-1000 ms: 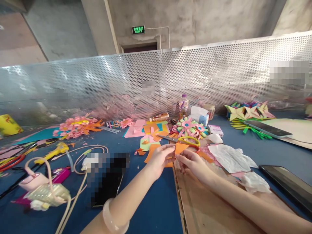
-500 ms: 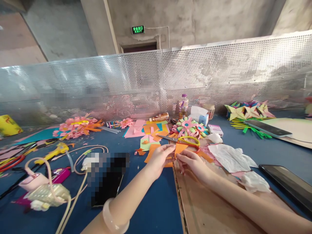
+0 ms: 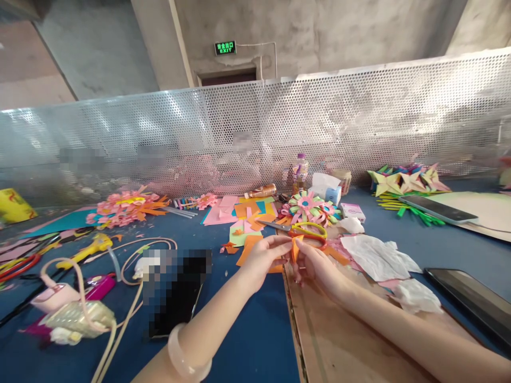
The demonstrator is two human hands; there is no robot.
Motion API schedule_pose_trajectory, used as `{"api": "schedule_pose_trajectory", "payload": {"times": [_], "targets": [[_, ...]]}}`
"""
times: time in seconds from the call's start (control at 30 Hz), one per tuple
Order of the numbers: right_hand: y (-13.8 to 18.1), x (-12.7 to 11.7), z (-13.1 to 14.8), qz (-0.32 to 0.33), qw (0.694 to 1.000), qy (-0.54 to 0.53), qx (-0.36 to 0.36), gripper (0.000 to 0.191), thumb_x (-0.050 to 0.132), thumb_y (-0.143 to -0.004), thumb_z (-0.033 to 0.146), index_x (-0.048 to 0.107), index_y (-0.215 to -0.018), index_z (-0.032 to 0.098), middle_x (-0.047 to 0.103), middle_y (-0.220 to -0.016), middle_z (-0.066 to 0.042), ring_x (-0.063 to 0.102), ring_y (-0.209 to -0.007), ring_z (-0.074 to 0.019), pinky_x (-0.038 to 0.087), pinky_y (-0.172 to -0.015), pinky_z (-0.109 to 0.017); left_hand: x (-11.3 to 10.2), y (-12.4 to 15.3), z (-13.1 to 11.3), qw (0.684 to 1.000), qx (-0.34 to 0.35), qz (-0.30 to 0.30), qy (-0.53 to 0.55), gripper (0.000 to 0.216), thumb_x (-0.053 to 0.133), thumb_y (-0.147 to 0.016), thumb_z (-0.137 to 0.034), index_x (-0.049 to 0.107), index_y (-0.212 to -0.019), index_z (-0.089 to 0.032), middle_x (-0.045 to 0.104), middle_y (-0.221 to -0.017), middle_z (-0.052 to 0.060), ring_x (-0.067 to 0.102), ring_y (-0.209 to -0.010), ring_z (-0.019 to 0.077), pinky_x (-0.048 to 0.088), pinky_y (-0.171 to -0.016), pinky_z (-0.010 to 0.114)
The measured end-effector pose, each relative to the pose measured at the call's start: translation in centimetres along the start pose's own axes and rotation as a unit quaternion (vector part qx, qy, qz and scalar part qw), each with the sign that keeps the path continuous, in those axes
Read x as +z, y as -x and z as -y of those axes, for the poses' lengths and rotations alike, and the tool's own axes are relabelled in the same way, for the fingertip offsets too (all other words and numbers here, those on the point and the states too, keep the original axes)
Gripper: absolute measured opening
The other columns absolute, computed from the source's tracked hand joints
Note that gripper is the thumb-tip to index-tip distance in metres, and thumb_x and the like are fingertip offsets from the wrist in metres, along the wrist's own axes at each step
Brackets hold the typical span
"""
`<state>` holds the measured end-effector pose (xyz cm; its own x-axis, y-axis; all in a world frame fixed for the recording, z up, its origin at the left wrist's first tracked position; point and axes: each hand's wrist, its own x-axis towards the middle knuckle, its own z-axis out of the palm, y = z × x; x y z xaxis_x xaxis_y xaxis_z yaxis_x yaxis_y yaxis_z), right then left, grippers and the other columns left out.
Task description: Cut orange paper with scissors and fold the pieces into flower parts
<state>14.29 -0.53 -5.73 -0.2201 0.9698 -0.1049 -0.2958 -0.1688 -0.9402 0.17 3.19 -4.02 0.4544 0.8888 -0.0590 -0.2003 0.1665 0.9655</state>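
Note:
Both my hands meet over the table's middle on one small orange paper piece. My left hand pinches its left side with curled fingers. My right hand pinches its right side, and the paper stands folded narrow between them. Yellow-handled scissors lie just beyond the paper. More orange scraps lie under my left hand's fingers on the blue table. A pale bangle circles my left wrist.
A brown board lies under my right forearm. White crumpled tissue and a dark tablet sit to the right. Paper flowers, coloured sheets, a bottle, a glue gun and cords crowd the table. A perforated metal screen backs it.
The orange paper, a flat triangle before, is now pressed into a narrow fold as my two hands came closer together. Nothing else on the table has moved.

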Motion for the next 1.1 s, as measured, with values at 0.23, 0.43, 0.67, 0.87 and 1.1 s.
{"api": "schedule_pose_trajectory", "payload": {"times": [0.23, 0.43, 0.67, 0.87, 1.1], "targets": [[-0.14, -0.03, 0.22, -0.028, 0.998, -0.028, 0.041, 0.031, 0.041, -0.078, 0.045, 0.05, -0.066, 0.018, 0.051, -0.054, 0.001, 0.047, -0.045, -0.0107, 0.036, -0.044, -0.023, 0.7, 0.12, -0.24, 0.994, 0.046, -0.02, -0.102, 0.027, 0.064, -0.071, -0.032, 0.064, -0.092, -0.014, 0.063, -0.092, 0.009, 0.058, -0.083, 0.0175, 0.045, -0.075, 0.029], [0.04, -0.18, 0.39, 0.012, 0.997, -0.056, 0.043, 0.027, 0.037, -0.073, 0.035, 0.053, -0.062, 0.016, 0.057, -0.06, -0.004, 0.048, -0.047, -0.0115, 0.037, -0.045, -0.024, 0.37, -0.06, 0.03, 0.954, 0.148, -0.028, -0.258, 0.031, 0.058, -0.072, -0.021, 0.06, -0.103, -0.018, 0.063, -0.093, 0.008, 0.058, -0.084, 0.018, 0.043, -0.077, 0.029], [0.12, -0.03, 0.26, -0.003, 0.999, -0.04, 0.015, 0.026, 0.039, -0.074, 0.035, 0.056, -0.075, 0.016, 0.061, -0.067, -0.005, 0.054, -0.052, -0.0148, 0.043, -0.046, -0.027, 0.62, 0.41, 0.34, 0.881, 0.246, -0.05, -0.401, 0.019, 0.052, -0.074, -0.015, 0.061, -0.089, -0.02, 0.063, -0.085, 0.003, 0.057, -0.079, 0.0162, 0.043, -0.075, 0.027], [-0.03, -0.13, 0.22, -0.057, 0.998, 0.032, -0.014, 0.022, 0.043, -0.078, 0.032, 0.057, -0.08, 0.015, 0.061, -0.068, -0.005, 0.056, -0.053, -0.0151, 0.046, -0.045, -0.027, 0.86, 0.4, 0.06, 0.88, 0.234, -0.071, -0.407, 0.012, 0.05, -0.074, -0.014, 0.058, -0.081, -0.018, 0.061, -0.08, 0.002, 0.057, -0.074, 0.0146, 0.045, -0.071, 0.025], [-0.56, -0.84, -0.26, -0.087, 0.988, 0.105, -0.073, 0.024, 0.052, -0.077, 0.04, 0.055, -0.077, 0.016, 0.055, -0.065, -0.002, 0.053, -0.055, -0.0121, 0.046, -0.047, -0.025, 0.15, -0.34, -0.08, 0.941, 0.149, -0.119, -0.279, 0.008, 0.056, -0.071, -0.021, 0.058, -0.076, -0.015, 0.061, -0.079, 0.002, 0.059, -0.07, 0.0138, 0.047, -0.064, 0.025]]}}
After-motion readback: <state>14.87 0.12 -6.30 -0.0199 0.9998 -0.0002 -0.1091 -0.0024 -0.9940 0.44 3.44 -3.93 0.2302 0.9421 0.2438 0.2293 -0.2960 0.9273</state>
